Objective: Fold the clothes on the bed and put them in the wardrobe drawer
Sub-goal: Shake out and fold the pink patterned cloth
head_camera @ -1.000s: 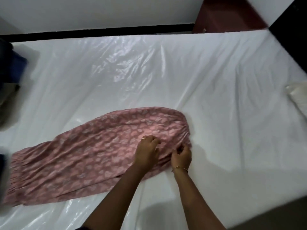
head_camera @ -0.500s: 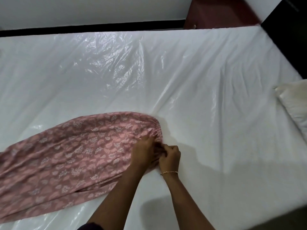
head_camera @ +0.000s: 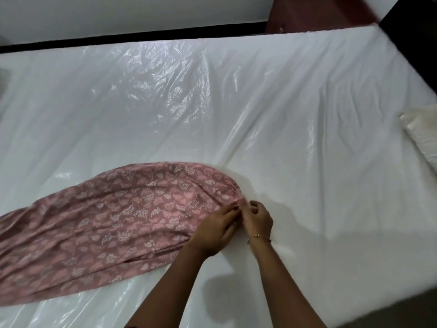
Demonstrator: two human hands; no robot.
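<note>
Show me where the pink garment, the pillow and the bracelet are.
pink garment (head_camera: 118, 223), head view, middle of the printed cloth.
pillow (head_camera: 423, 136), head view, its visible corner at the right edge.
bracelet (head_camera: 260, 236), head view, the band on the right wrist.

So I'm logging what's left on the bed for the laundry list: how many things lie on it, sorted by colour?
Pink: 1, the floral garment, gripped at its gathered end by the left hand and the right hand.
White: 1, the pillow at the right edge, partly out of view.
Total: 2 things on the plastic-covered bed.
</note>
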